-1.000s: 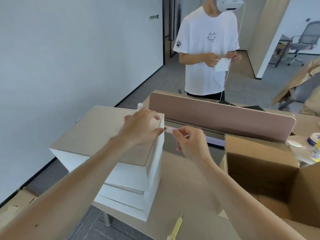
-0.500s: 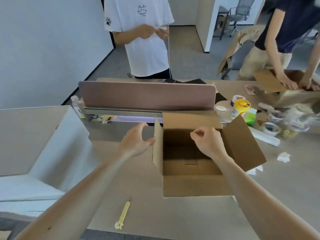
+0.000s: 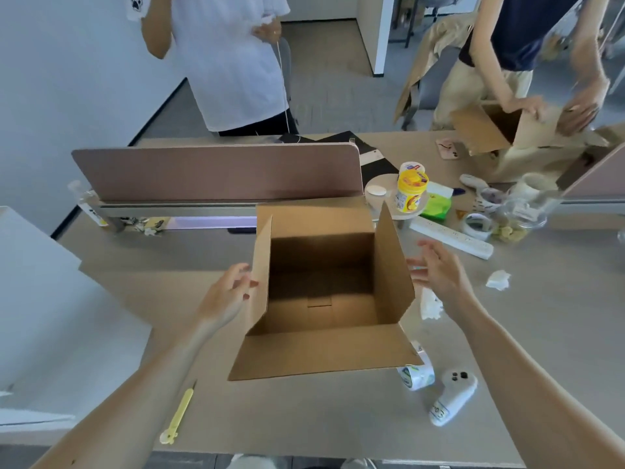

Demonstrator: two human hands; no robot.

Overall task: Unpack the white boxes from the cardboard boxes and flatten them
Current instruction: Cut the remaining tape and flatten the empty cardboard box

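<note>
A slim pale yellow utility knife (image 3: 177, 414) lies near the front edge of the beige tabletop (image 3: 304, 414). Well to its right, a white handheld controller with dark buttons (image 3: 453, 397) lies just beside a printed white tape roll (image 3: 417, 375). Farther back are a yellow-lidded plastic jar (image 3: 411, 191), a green tissue packet (image 3: 438, 206), a long white power strip (image 3: 453, 235) and a pinkish-brown divider panel (image 3: 216, 172).

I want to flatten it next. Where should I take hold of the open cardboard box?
Probably by the upright left flap and right flap, one hand from each side: both stand free above the walls, and the cardboard box looks empty.
</note>
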